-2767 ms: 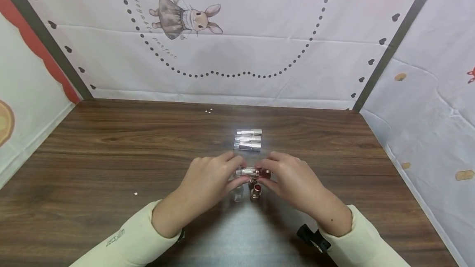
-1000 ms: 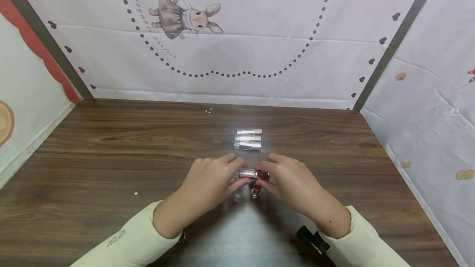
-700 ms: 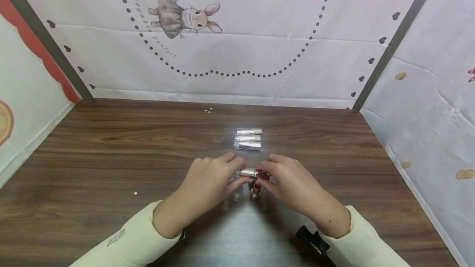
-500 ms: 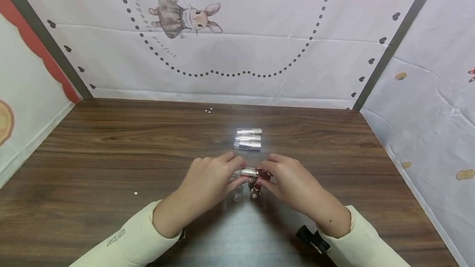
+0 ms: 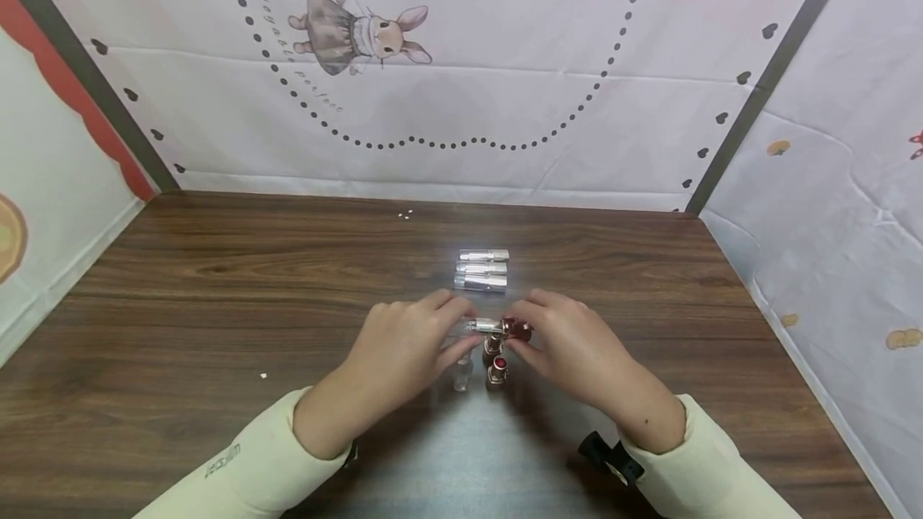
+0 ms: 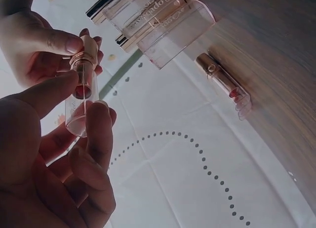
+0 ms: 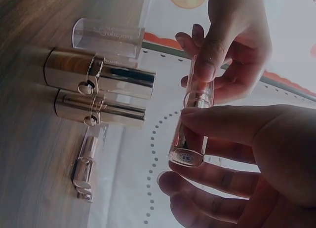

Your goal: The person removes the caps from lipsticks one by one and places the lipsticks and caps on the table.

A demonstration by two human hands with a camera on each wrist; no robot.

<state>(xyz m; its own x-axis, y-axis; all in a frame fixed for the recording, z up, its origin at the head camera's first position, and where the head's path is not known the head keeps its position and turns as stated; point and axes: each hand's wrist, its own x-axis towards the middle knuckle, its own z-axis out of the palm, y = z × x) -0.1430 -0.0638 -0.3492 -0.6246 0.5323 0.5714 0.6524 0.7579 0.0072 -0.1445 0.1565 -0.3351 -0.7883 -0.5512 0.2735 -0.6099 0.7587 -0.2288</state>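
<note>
My left hand (image 5: 407, 339) pinches a clear cap (image 6: 76, 120) between thumb and fingers. My right hand (image 5: 577, 343) grips the reddish-gold base of a lipstick (image 5: 517, 330), which lies level between both hands. Part of its shiny inner tube sits inside the cap, as the left wrist view shows, and a red tip is visible through the clear wall. Just below the hands stand two uncapped lipsticks, the nearer lipstick (image 5: 497, 373) and the farther lipstick (image 5: 493, 348), partly hidden. Beside them, left of the nearer one, stands a clear cap (image 5: 463, 376); a second cap (image 6: 140, 16) shows in the left wrist view.
Beyond the hands, three capped lipsticks (image 5: 481, 271) lie side by side on the brown wooden table (image 5: 252, 287). Small white bits (image 5: 405, 215) are near the back edge, another white bit (image 5: 263, 376) at the left. Printed cloth walls (image 5: 490, 102) enclose the table.
Both hands have risen slightly with the lipstick and cap. The right hand has shifted a little right with the base, and the standing lipsticks show more fully.
</note>
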